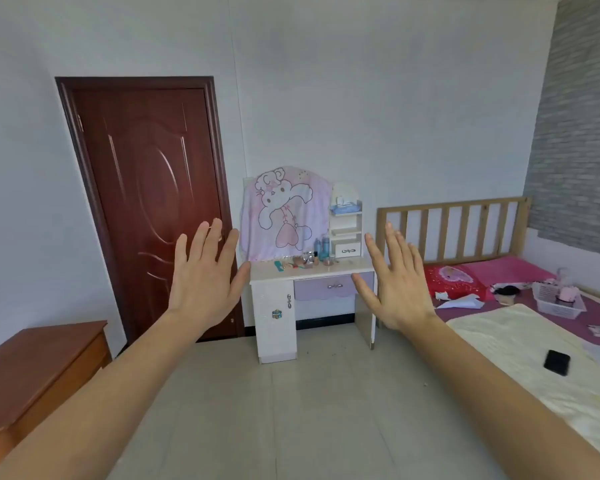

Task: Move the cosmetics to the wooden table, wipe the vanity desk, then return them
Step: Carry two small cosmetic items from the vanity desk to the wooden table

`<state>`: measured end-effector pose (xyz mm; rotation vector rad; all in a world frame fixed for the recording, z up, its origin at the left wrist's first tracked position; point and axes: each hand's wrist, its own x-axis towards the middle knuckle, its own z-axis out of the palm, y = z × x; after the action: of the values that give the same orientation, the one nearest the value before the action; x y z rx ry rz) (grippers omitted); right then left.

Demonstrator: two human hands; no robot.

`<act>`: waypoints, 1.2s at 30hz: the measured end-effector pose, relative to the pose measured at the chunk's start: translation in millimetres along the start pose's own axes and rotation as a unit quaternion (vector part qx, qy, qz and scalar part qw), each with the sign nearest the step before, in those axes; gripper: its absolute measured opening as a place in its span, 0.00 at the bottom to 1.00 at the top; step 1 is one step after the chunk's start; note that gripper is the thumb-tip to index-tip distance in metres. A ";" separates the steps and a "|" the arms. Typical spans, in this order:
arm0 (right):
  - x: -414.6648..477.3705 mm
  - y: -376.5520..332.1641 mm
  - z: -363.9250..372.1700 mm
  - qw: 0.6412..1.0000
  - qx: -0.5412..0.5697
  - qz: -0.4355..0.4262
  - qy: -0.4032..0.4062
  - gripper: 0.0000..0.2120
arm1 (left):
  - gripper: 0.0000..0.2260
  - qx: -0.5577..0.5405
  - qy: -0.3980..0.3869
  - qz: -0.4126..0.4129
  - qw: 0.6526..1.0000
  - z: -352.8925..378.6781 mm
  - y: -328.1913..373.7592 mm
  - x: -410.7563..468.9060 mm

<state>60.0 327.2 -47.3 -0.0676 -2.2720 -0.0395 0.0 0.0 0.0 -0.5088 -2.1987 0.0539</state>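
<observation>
A small white vanity desk with a lilac drawer stands against the far wall, several steps away. Several cosmetics crowd its top: blue bottles, small jars and a teal item. A pink cartoon cloth covers the mirror. The wooden table sits at the lower left, its top bare. My left hand and my right hand are raised in front of me, palms forward, fingers spread, holding nothing. Both are far short of the desk.
A dark red door is shut left of the desk. A wooden-framed bed fills the right side, with a red pillow, a white basket and a black phone on it. Pale tiled floor lies between me and the desk.
</observation>
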 end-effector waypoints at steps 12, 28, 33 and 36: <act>149.6 36.2 205.4 0.996 -0.033 0.006 -0.081 0.34 | 0.27 -0.053 -0.024 0.028 0.998 219.2 -44.5 160.7; 344.4 227.3 510.5 0.986 0.013 0.055 -0.155 0.33 | 0.27 -0.101 -0.148 0.035 0.983 550.7 93.4 373.2; 400.0 248.2 600.9 0.982 0.043 0.028 -0.180 0.33 | 0.27 -0.094 -0.168 0.027 0.981 636.5 96.7 416.4; 425.4 259.5 661.1 0.978 0.051 0.015 -0.201 0.33 | 0.27 -0.094 -0.198 0.033 0.975 696.6 93.8 444.2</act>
<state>-701.7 635.3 -147.8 -0.0597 -2.6723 0.1183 -743.6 348.5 -130.2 -0.7283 -2.5905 -0.0205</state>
